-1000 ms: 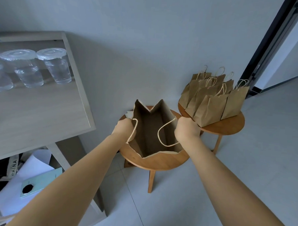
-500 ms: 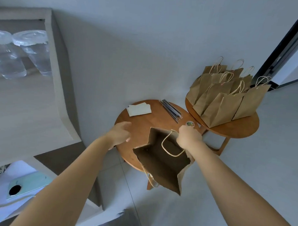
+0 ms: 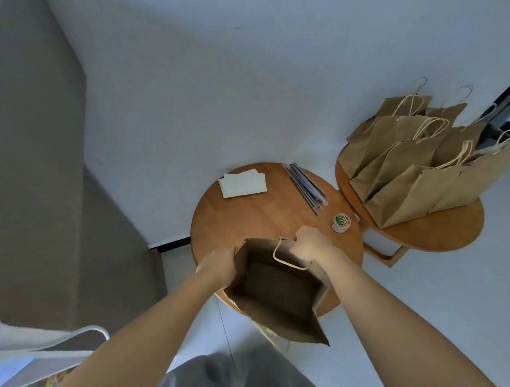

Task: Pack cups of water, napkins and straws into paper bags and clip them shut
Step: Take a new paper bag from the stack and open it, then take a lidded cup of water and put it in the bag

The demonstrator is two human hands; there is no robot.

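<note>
Both my hands are on the open paper bag point(image 3: 276, 288), which stands at the near edge of the round table point(image 3: 247, 216) with its mouth facing up at me. My right hand point(image 3: 311, 244) is curled around the far rim of the bag, just where one twine handle point(image 3: 286, 257) loops down into the opening. My left hand point(image 3: 217, 266) grips the bag's left wall, fingers wrapped over the edge; the motion blur there hides exactly how they lie. The bag sits between my two hands, its near corner hanging over the table's edge.

Beyond my right hand, near it, stands a small tub of coloured clips point(image 3: 341, 222). Farther back lie a bundle of straws point(image 3: 305, 185) and, to their left, a stack of white napkins point(image 3: 242, 183). On the second table point(image 3: 439, 236) to the right, a cluster of other paper bags point(image 3: 418, 168) stands together.
</note>
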